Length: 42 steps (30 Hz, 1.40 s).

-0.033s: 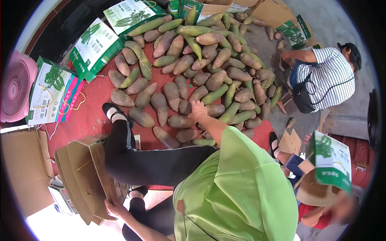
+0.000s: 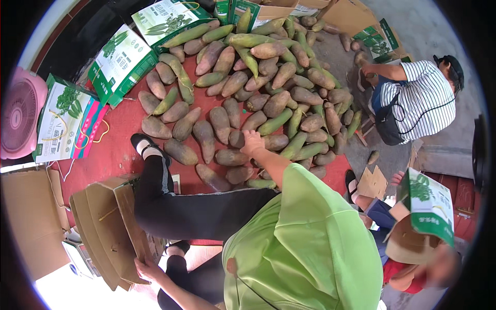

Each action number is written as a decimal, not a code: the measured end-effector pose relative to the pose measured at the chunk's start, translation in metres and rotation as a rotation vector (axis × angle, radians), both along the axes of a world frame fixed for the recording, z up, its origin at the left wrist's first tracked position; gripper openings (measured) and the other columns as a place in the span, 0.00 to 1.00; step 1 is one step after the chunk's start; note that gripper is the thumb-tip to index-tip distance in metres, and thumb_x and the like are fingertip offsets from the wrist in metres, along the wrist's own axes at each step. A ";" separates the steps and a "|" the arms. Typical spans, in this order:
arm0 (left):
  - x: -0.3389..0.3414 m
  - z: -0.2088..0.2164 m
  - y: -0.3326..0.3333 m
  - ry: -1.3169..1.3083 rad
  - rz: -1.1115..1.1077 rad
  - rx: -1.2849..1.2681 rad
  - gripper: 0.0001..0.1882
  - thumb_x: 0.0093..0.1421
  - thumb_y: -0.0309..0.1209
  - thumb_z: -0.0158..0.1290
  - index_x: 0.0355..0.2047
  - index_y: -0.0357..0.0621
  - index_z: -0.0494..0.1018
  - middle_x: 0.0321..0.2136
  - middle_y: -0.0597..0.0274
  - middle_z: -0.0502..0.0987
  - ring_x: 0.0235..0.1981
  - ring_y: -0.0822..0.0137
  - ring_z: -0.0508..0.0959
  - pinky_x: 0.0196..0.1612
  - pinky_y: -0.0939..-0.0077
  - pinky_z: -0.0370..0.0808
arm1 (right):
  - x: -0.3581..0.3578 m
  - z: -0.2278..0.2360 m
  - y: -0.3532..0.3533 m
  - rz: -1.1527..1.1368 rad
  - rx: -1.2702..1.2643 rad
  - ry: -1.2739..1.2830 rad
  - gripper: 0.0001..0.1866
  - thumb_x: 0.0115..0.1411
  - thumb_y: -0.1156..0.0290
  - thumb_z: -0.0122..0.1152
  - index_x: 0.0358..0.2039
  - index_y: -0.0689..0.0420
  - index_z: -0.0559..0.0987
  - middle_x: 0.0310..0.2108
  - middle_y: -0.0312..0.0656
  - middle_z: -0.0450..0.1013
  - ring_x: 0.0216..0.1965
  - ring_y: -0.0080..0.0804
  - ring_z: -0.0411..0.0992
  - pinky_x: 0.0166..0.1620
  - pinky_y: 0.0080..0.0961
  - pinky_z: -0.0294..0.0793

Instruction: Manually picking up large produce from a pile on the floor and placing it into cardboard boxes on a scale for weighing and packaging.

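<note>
A large heap of long green radishes (image 2: 276, 103), many coated in brown soil, lies on a red floor covering (image 2: 121, 124). My right hand (image 2: 252, 143) reaches into the heap's near edge, its fingers curved over a radish that the hand largely hides. Soil-covered radishes (image 2: 275, 142) lie on both sides of that hand. At the lower left, my left hand (image 2: 149, 270) grips the edge of an open cardboard box (image 2: 106, 227). The box stands tilted beside my leg with its flaps spread; little of its inside shows.
Printed green-and-white cartons (image 2: 116, 59) line the far left, near a pink fan (image 2: 20, 111). A person in a striped shirt (image 2: 418, 101) sits at the right of the heap. Another person at the lower right handles a carton (image 2: 426, 201). Flattened cardboard (image 2: 31, 217) leans at left.
My right hand has shifted very slightly left among the radishes. The carton at the lower right has tilted a little in the other person's hands. My left hand stays on the box.
</note>
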State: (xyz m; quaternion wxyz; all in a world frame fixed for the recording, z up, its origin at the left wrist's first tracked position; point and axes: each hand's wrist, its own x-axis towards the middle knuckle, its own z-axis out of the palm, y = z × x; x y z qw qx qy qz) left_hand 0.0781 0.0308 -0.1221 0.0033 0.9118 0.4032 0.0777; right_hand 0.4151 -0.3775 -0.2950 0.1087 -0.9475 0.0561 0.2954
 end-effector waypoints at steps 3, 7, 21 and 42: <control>-0.002 -0.001 0.004 0.014 0.022 -0.011 0.13 0.52 0.30 0.53 0.36 0.33 0.69 0.31 0.41 0.75 0.35 0.41 0.74 0.41 0.52 0.68 | 0.002 -0.005 0.009 0.027 -0.045 0.019 0.42 0.41 0.61 0.73 0.57 0.47 0.63 0.55 0.41 0.63 0.58 0.41 0.60 0.55 0.44 0.66; -0.009 -0.006 0.008 0.000 0.018 0.015 0.13 0.52 0.27 0.53 0.37 0.33 0.69 0.31 0.41 0.75 0.35 0.41 0.74 0.41 0.52 0.68 | 0.009 -0.007 0.014 0.044 -0.063 0.019 0.43 0.42 0.61 0.73 0.58 0.46 0.62 0.55 0.39 0.63 0.59 0.39 0.60 0.56 0.44 0.65; -0.003 0.004 0.000 -0.074 0.024 -0.054 0.11 0.47 0.28 0.55 0.31 0.36 0.71 0.28 0.47 0.75 0.31 0.43 0.74 0.38 0.52 0.69 | 0.016 -0.031 0.023 0.131 -0.128 -0.004 0.44 0.38 0.61 0.76 0.55 0.49 0.62 0.55 0.42 0.63 0.58 0.44 0.60 0.54 0.49 0.66; 0.013 0.019 -0.024 -0.048 0.147 -0.009 0.05 0.50 0.21 0.46 0.26 0.45 0.71 0.26 0.58 0.74 0.34 0.56 0.75 0.50 0.60 0.64 | -0.006 0.299 0.289 0.861 1.278 -0.354 0.41 0.36 0.76 0.74 0.54 0.56 0.67 0.51 0.44 0.68 0.53 0.39 0.67 0.56 0.33 0.66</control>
